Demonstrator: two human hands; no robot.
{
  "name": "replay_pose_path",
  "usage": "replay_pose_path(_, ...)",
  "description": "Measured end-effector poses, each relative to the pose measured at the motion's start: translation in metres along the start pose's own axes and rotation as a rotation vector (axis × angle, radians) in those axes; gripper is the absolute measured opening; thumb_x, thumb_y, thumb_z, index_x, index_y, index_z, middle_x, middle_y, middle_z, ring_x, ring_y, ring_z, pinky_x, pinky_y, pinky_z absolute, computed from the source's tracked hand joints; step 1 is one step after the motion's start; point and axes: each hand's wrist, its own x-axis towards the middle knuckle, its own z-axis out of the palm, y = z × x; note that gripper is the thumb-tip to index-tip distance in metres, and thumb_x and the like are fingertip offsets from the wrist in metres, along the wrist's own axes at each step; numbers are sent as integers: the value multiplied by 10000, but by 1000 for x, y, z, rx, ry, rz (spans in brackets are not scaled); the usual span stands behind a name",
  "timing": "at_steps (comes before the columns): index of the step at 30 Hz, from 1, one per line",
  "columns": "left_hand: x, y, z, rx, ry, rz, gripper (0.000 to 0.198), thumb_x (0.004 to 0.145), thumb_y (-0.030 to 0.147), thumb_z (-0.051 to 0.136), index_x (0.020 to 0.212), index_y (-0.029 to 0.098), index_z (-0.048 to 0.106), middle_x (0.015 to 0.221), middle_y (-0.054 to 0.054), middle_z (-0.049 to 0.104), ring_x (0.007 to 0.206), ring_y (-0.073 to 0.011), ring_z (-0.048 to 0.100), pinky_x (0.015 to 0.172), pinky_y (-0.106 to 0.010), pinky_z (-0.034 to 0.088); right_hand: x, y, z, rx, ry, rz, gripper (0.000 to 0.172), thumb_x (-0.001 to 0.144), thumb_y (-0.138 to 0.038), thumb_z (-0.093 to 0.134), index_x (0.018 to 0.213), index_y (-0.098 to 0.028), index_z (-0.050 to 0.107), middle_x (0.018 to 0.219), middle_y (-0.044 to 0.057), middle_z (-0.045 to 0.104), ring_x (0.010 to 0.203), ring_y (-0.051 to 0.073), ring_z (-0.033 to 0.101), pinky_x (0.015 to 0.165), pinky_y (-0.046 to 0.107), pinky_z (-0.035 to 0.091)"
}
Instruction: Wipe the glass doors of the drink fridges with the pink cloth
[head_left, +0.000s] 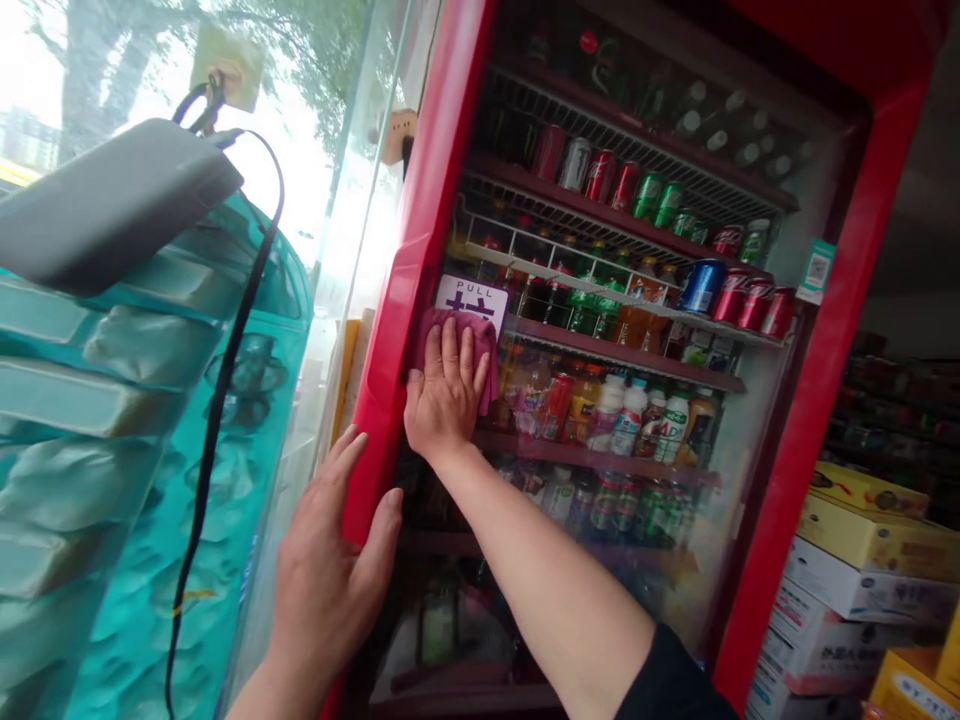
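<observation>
facing a red-framed drinks cooler (821, 400) stocked with bottles (630, 410) and cans (754, 300), the open left hand (330, 570) is resting with spread fingers on the red door edge (390, 320), holding nothing, while the open right hand (446, 390) is pressing a pink cloth (487, 350) flat on the glass door (739, 520), touching a pull sticker (471, 298).

A rectangular white-and-purple sticker (471, 297) on the glass door of a red metal drinks fridge (420, 230) reads "PULL" in caps; marks below it are half hidden by a crumpled pink cloth (457, 345), so unreadable. Shiny red cans (756, 300) on a shelf inside show white Coca-Cola script. A white plastic bottle (675, 425) w/ green label seems to read "AD". Printed cardboard boxes (862, 600) bottom right: lettering too blurred to read.
</observation>
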Motion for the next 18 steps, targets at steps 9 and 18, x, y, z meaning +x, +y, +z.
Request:
replay_pose_path(9, -15, 8, -3, 33, -58, -68, 616, 1016, 421, 665, 1604, 284, 544, 1668, -109, 584, 1528, -340, 586, 1287, -540, 490, -110, 5, 32, 61, -94, -94, 712, 1086, -277, 452, 1764, -123, 301, 1867, 109, 189, 1757, 345, 133, 1405, 677, 215)
replay_pose_path(18, -32, 9, 10, 90, -137, -57, 654, 1015, 426, 655, 1639, 313, 499, 1702, -87, 547, 1562, -351, 544, 1309, -551, 460, -132, 36, 43, 39, -36, -365, 629, 1100, -253, 431, 1698, -59, 396, 1825, 166, 315, 1736, 343, 231, 1437, 579, 214)
